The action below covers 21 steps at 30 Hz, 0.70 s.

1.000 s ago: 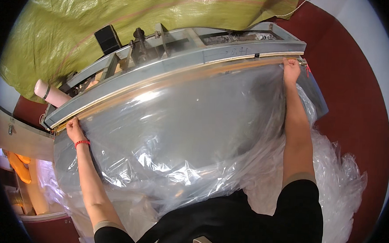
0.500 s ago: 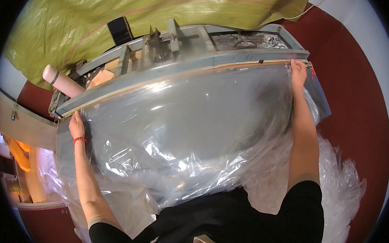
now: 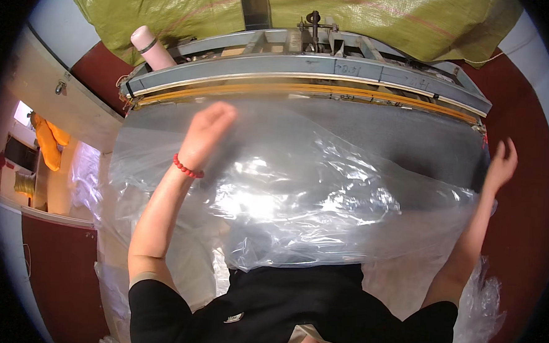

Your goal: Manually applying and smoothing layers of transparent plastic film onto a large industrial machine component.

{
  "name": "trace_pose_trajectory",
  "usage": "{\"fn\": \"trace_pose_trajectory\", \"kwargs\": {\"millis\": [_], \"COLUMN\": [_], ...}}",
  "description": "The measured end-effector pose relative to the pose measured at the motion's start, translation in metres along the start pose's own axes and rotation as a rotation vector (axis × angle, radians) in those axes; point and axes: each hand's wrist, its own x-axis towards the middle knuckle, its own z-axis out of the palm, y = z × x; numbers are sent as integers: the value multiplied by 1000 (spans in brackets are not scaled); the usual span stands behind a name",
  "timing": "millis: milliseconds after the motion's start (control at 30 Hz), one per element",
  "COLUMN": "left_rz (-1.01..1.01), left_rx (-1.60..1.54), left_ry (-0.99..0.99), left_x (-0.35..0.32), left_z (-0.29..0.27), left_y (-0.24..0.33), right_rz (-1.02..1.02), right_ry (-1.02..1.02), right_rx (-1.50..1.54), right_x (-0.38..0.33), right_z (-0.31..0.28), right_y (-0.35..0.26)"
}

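Note:
A clear plastic film [image 3: 298, 200] lies crumpled and shiny over a dark grey worktop [image 3: 407, 132] in front of me. My left hand [image 3: 207, 131], with a red bead bracelet [image 3: 188, 168] at its wrist, is over the film's left part, its fingers smeared by motion. Past the worktop's right edge, my right hand [image 3: 503, 166] is raised with fingers apart and nothing in them. Along the far side runs a grey metal bar [image 3: 292, 65] with an orange strip [image 3: 279, 89] just below it. Neither hand touches the bar or strip.
Behind the bar, a metal frame carries a clamp-like fitting [image 3: 314, 34]. A pink bottle [image 3: 150, 47] and a dark phone [image 3: 256, 12] are at the back, before a yellow-green woven sheet [image 3: 382, 19]. On the left is a cabinet [image 3: 68, 86]. More film [image 3: 484, 313] hangs at lower right.
Both hands have come off the strip's ends. My left hand has moved inward over the film, the right outward past the edge. The film's far edge has dropped toward me at right. The view has turned.

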Motion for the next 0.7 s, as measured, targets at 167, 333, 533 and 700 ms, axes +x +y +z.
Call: {"fn": "trace_pose_trajectory", "kwargs": {"millis": [167,333,533,700], "left_rz": [-8,113,553,863], "left_rx": [-116,9,676,990], "left_ry": [-39,-120,27,276], "left_x": [-24,-32,-39,-42], "left_z": [1,3,-7,9], "left_y": [23,40,57,45], "right_rz": [-269,-428,-49,581], "right_ry": [-811,-998,-1375,-1581], "right_rx": [773,1226,1427,1662], "right_x": [-74,-145,-185,-193], "right_z": [35,36,38,22], "right_y": [-270,-381,-396,-419]}}
